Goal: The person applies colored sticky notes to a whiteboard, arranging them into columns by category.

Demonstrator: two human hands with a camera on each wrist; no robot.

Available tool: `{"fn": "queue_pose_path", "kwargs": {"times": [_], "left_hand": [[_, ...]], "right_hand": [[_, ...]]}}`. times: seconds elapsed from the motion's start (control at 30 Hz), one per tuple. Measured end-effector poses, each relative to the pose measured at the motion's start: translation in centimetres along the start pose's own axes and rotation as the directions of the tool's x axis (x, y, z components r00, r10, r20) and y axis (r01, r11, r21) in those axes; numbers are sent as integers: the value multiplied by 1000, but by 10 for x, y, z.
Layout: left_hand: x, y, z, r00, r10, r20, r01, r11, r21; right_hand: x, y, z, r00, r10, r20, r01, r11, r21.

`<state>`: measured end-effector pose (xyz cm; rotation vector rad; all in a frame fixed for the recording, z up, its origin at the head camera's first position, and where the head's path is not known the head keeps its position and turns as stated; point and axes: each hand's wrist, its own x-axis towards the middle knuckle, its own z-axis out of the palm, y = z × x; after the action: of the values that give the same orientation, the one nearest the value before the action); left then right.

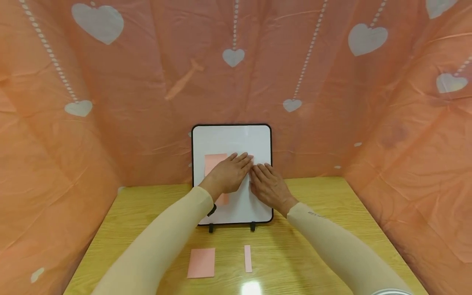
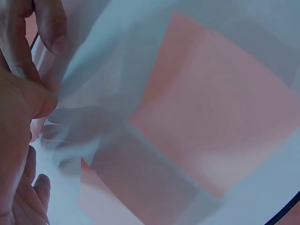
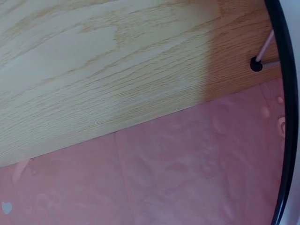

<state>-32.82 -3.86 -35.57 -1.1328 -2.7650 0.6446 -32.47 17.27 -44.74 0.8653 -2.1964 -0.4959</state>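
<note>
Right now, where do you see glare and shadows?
Head view: glare on the wooden table, bottom centre; left wrist view: soft shadows on the whiteboard beside pink paper; right wrist view: darker shadow on the table beside the black frame.

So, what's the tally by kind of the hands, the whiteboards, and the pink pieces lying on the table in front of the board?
Hands: 2 (left hand, right hand)
Whiteboards: 1 (whiteboard)
Squarish pink pieces on the table: 1 (squarish pink piece)
Narrow pink strips on the table: 1 (pink strip)
Total: 5
</note>
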Motion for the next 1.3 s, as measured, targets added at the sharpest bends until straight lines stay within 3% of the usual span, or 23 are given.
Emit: {"fn": "queue_pose_path", "kwargs": {"times": [0.27,0.57,0.77,1.0,1.3], "left_hand": [[6,-2,1,999,11,31,-13,997,72],[8,-5,0,1000,-8,-9,9,996,94],[4,-10,3,1000,-19,-1,19,993,115],[6,-10,6,998,0,-58,3,998,56],[16,-4,2,999,12,-34,-11,1000,18]], "right_hand": [[0,-3,0,999,-5,36,6,1000,-17],[-3,0,2,1000,-15,10,15,1000,-22],[-4,2,3,1000,-11,9,11,1000,-6],[-6,0,4,1000,-2,8,2,1000,-15],[-7,-3,7,999,-8,-49,9,1000,12]]}}
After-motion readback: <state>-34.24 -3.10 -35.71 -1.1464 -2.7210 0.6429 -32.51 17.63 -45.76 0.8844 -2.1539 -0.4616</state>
